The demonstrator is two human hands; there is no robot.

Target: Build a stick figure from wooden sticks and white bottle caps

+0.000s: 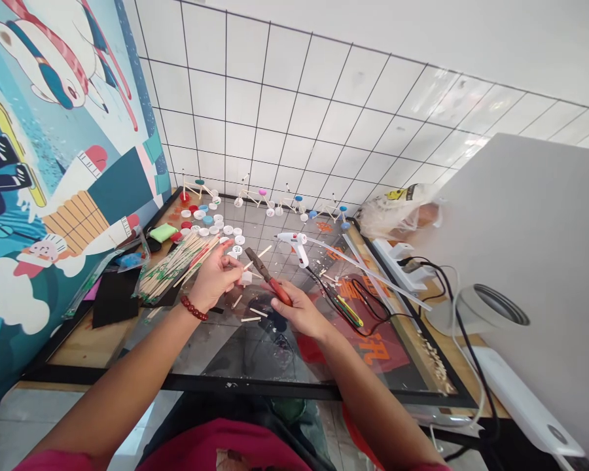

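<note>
The right hand (pixel 299 309) is clenched around the red-handled pliers (pixel 267 275), whose tip points to 11 o'clock over the glass-topped table (pixel 255 353). The left hand (pixel 214 275) pinches a thin pale wooden stick (pixel 256 257) just beside that tip. At 12 o'clock lies a white hot-glue gun (pixel 294 243). At 10 o'clock are a bundle of wooden skewers (pixel 177 265) and scattered plastic bottle caps (pixel 211 222). Short cut stick pieces (pixel 251 318) lie between the hands.

Head camera looks forward and down, close over the glass table (pixel 255 366) (one view)
</note>
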